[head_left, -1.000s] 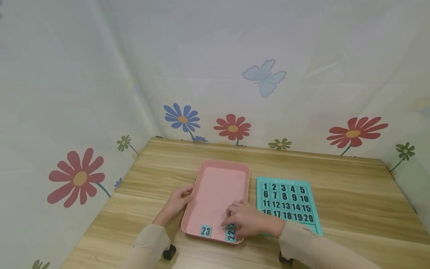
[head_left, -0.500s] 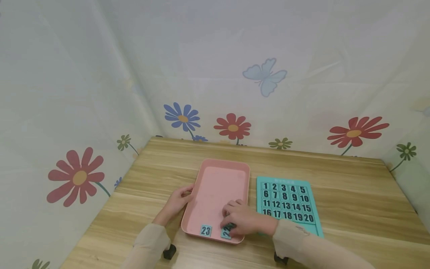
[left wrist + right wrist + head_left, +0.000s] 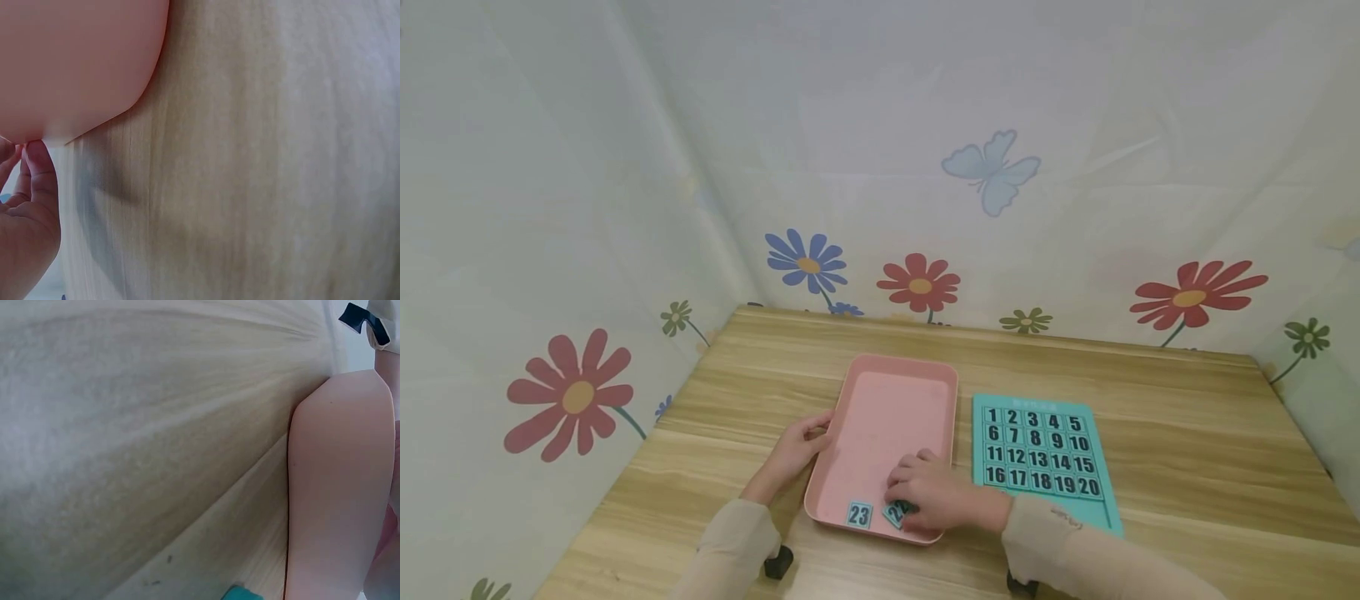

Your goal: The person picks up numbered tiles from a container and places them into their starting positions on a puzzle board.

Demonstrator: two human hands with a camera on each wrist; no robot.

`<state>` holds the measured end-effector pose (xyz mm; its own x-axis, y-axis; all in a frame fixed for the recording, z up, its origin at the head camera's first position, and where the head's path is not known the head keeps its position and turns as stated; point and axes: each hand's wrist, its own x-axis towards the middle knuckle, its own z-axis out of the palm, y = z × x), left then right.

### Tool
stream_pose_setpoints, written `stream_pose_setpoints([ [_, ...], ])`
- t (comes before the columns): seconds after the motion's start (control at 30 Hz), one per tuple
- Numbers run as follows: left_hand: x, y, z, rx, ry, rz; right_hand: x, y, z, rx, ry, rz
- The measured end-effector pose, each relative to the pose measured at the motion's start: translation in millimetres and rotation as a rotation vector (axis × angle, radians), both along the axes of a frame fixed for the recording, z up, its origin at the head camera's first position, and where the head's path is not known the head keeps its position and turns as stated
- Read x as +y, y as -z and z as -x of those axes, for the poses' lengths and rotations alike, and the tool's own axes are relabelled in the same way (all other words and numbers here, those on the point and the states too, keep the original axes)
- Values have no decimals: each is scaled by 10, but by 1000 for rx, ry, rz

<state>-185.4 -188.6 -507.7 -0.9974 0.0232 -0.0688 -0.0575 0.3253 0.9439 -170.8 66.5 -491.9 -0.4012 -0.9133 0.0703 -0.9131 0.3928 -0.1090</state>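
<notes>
A pink tray [image 3: 889,421] lies on the table, with my left hand [image 3: 797,448] gripping its left rim. In the left wrist view, the left hand [image 3: 32,215] has thumb and fingertips at the tray's edge. Inside the tray's near right corner, my right hand [image 3: 934,493] bends its fingers over a teal tile numbered 22 [image 3: 895,512], which lies at a slant and is partly covered. Whatever else is under that palm is hidden. Just left of it lies a tile numbered 23 [image 3: 859,515], upright to my view.
To the tray's right lies a teal number board [image 3: 1032,403], filled in rows from 1 to 20; its bottom strip is bare and partly behind the right forearm. A flower-print curtain [image 3: 880,167] encloses the wooden table [image 3: 1187,450].
The right hand has shifted slightly left within the tray. Tile 22 has turned and slid left towards tile 23. The left hand and the tray stay put.
</notes>
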Motion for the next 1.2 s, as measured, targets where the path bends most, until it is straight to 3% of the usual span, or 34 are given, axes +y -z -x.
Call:
stream_pose_setpoints([
  [0.3,10,-6,-1,8,-10,27,1,-4,-21,7,7,36],
  [0.6,13,-13,-12,16,21,10,51,-198,17,-22,52,132],
  [0.87,-1,16,-1,15,22,5,174,-289,61,90,57,180],
  [1.07,13,-17,2,-10,22,-41,347,-363,51,23,110,205],
  [1.2,18,-26,-5,-6,20,-23,490,-394,49,30,129,255],
])
